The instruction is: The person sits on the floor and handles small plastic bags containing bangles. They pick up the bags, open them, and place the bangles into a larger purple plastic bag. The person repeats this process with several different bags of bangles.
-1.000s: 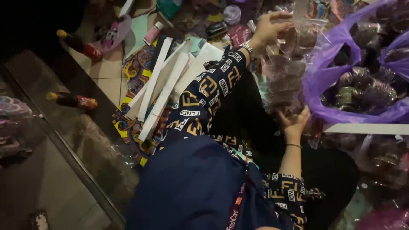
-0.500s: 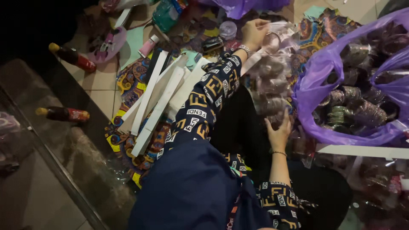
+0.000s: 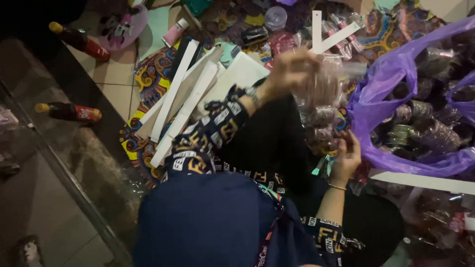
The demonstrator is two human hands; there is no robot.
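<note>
— Two hands are busy here. The left hand (image 3: 292, 69) is raised and blurred, and it seems to pinch the top of a clear plastic packet (image 3: 324, 86), which hangs down from it. Whether the fingers are fully closed on it, one cannot tell because of the blur.

— And the right hand (image 3: 346, 155)?

— It is lower, palm turned up, fingers half curled and apart. It touches the heap of wrapped bangle packets (image 3: 321, 126) in the lap, just beside the purple plastic bag (image 3: 381, 99). It does not look clamped on anything.

— Why is the packet held so high?

— Probably to let it hang free from the heap, so one packet separates from the others. This is a judgement only. Its long axis runs roughly from up to down in the view, the top end at the left hand, the lower end pointing to the heap.

— What lies around?

— Several long white cardboard strips (image 3: 173, 94) lie side by side on the patterned mat (image 3: 148, 79), slanted, their far ends pointing away from the person. Two dark bottles with yellow caps (image 3: 69, 111) lie on the tiled floor (image 3: 116, 84), well apart from the hands. The purple bag is open and full of bangles.
</note>
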